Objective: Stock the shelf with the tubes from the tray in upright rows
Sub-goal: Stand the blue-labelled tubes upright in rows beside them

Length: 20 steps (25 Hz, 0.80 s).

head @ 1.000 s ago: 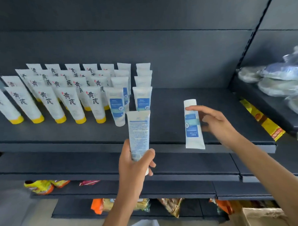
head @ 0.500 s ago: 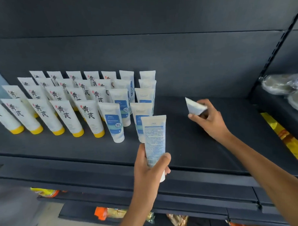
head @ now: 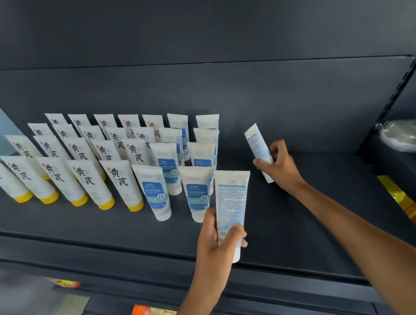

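Left hand [head: 217,239]: fingers and thumb wrapped round the lower end of a white tube [head: 231,203]. That tube was upright, cap down, fine-print side toward the camera. It sat over the front edge of the shelf [head: 311,236], just right of the front blue-label tube. Couldn't tell if they touched.

Right hand [head: 279,164]: curled round the lower half of a second tube [head: 258,146]. That one was tilted, crimped end leaning left and toward the back wall, cap end low over the shelf's middle. It was apart from the stocked rows. Cap was hidden behind the hand, so contact with the shelf couldn't be judged.

Stocked so far, all cap down:
- yellow-capped tubes [head: 85,175] filled the left end, in several rows front to back
- blue-label tubes [head: 156,192] stood in two columns just right of them, from near the front edge to the back wall

Wrapped packs [head: 404,136] lay on the neighbouring shelf past the right end. An orange packet [head: 141,312] showed on a lower shelf.
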Each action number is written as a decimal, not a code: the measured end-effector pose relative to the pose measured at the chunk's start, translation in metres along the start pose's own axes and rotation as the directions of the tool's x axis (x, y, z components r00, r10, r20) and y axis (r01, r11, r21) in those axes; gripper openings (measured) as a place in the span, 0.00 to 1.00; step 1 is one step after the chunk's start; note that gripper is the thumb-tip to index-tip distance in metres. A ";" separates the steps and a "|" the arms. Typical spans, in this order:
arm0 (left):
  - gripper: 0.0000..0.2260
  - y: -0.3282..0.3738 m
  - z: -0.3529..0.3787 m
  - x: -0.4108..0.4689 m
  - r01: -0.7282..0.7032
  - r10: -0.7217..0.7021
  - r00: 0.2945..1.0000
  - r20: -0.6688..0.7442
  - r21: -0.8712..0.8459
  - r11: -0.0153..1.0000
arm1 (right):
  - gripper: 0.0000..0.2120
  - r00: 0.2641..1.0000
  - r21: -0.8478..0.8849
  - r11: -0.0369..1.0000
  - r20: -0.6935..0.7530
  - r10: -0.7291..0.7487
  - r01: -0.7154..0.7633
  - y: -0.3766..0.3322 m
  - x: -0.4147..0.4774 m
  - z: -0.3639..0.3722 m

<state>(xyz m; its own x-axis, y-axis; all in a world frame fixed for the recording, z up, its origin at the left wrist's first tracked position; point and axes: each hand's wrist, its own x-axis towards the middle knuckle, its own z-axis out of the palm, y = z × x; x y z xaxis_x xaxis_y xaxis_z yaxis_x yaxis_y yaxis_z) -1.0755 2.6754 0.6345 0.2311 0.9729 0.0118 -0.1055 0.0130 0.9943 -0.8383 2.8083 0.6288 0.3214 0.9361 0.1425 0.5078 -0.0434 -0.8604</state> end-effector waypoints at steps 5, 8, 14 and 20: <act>0.18 -0.004 0.011 -0.001 -0.046 0.047 0.999 -0.014 0.024 0.999 | 0.12 0.995 -0.009 1.000 0.104 0.011 -0.010 -0.005 0.023 0.011; 0.22 -0.006 0.016 -0.004 -0.042 0.043 0.999 -0.030 0.050 0.998 | 0.14 0.979 0.021 0.999 0.203 -0.035 0.031 -0.008 0.035 0.013; 0.21 -0.011 0.022 -0.012 -0.037 0.039 0.996 -0.083 0.019 0.999 | 0.26 0.968 -0.097 0.978 0.192 -0.164 0.185 -0.005 0.053 0.031; 0.18 -0.013 0.022 -0.017 -0.041 0.039 0.992 -0.118 -0.012 0.999 | 0.32 0.976 -0.051 0.994 0.202 -0.086 0.098 0.001 0.062 0.046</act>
<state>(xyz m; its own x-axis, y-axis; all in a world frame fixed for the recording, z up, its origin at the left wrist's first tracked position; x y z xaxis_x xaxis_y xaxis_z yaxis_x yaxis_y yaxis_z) -1.0569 2.6538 0.6233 0.1110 0.9931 0.0383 -0.1263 -0.0241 0.9917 -0.8547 2.8824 0.6138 0.1083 0.9875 0.1142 0.5770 0.0311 -0.8161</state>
